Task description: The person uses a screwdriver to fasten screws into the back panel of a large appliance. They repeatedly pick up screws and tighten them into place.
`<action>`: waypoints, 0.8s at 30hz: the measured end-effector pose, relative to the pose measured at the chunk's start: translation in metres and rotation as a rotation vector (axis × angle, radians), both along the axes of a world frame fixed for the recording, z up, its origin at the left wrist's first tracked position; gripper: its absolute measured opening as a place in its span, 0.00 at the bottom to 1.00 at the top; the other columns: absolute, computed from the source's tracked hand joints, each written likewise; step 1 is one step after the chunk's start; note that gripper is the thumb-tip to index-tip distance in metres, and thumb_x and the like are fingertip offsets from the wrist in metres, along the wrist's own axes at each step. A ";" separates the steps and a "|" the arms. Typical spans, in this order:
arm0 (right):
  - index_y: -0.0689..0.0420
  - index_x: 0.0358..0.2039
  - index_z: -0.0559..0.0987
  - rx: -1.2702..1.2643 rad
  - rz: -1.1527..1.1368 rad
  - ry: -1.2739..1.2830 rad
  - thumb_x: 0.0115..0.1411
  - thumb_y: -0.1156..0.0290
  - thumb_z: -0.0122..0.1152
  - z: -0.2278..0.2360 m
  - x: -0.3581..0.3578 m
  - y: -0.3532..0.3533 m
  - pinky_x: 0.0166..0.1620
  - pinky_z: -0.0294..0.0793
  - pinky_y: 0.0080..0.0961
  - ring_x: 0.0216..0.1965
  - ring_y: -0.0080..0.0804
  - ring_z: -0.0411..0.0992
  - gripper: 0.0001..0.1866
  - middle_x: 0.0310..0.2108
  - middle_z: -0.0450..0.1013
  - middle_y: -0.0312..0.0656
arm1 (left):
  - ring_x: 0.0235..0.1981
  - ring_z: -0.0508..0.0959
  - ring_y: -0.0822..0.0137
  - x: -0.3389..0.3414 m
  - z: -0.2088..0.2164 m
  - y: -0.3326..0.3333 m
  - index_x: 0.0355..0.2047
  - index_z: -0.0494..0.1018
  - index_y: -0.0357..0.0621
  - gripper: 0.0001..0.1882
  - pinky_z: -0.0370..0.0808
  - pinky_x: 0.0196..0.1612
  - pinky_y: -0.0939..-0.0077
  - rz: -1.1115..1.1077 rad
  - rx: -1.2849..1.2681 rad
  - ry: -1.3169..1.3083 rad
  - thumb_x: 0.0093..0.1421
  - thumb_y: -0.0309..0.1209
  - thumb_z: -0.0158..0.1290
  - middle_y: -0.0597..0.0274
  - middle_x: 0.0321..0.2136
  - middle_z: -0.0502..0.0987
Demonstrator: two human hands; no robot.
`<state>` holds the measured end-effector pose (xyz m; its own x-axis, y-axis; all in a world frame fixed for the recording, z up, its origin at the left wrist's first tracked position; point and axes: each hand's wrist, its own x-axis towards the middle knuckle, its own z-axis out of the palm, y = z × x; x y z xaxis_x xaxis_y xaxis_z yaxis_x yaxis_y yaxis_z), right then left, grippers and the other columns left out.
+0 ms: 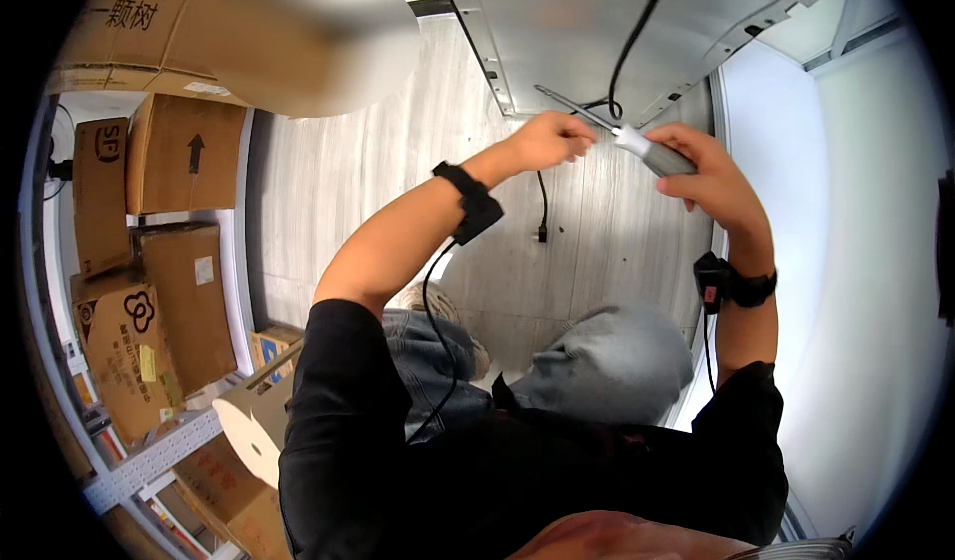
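Observation:
In my right hand [708, 167] is a screwdriver [668, 159] with a grey and white handle. Its long metal shaft points up and to the left, toward the lower edge of a metal cabinet panel [567, 53]. My left hand [557, 142] is just below the shaft, fingers curled together; whatever they hold, if anything, is too small or hidden. A black cord [637, 33] runs down the panel and loops behind the shaft. Below my hands, a black plug [542, 233] on a cord lies on the floor.
Shelves at the left hold several cardboard boxes [189, 152]. A pale roll [249, 426] stands beside my left elbow. A blurred round pale object [313, 43] is at the upper left. A white wall [865, 212] rises on the right. Small dark bits lie on the wood-look floor [328, 192].

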<state>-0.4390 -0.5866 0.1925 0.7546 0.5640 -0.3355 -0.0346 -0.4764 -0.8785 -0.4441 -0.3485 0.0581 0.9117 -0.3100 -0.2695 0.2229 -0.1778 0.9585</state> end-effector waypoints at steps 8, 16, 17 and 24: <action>0.58 0.43 0.74 -0.323 0.082 -0.369 0.47 0.73 0.60 -0.022 0.010 0.111 0.31 0.68 0.26 0.30 0.32 0.69 0.20 0.32 0.71 0.42 | 0.30 0.75 0.75 0.003 -0.012 0.127 0.46 0.72 0.43 0.13 0.69 0.29 0.82 0.252 -0.223 0.098 0.65 0.33 0.45 0.64 0.33 0.78; 0.59 0.41 0.74 -0.330 -0.176 -0.498 0.46 0.71 0.59 -0.067 -0.030 0.173 0.43 0.69 0.35 0.39 0.48 0.71 0.18 0.38 0.72 0.49 | 0.26 0.74 0.77 0.010 -0.021 0.148 0.45 0.71 0.41 0.14 0.69 0.27 0.83 0.281 -0.328 0.132 0.67 0.32 0.37 0.64 0.32 0.78; 0.60 0.41 0.74 -0.285 -0.250 -0.423 0.46 0.71 0.58 -0.070 -0.041 0.178 0.43 0.69 0.37 0.40 0.49 0.70 0.18 0.39 0.72 0.51 | 0.26 0.73 0.77 0.013 -0.023 0.149 0.46 0.71 0.41 0.15 0.68 0.27 0.83 0.290 -0.358 0.116 0.68 0.32 0.36 0.64 0.31 0.78; 0.61 0.50 0.69 0.155 -0.618 0.152 0.55 0.69 0.58 -0.132 -0.089 0.184 0.24 0.72 0.24 0.27 0.27 0.73 0.23 0.35 0.70 0.41 | 0.25 0.72 0.78 0.023 -0.038 0.132 0.44 0.73 0.42 0.14 0.68 0.28 0.84 0.215 -0.329 0.168 0.67 0.33 0.40 0.68 0.25 0.76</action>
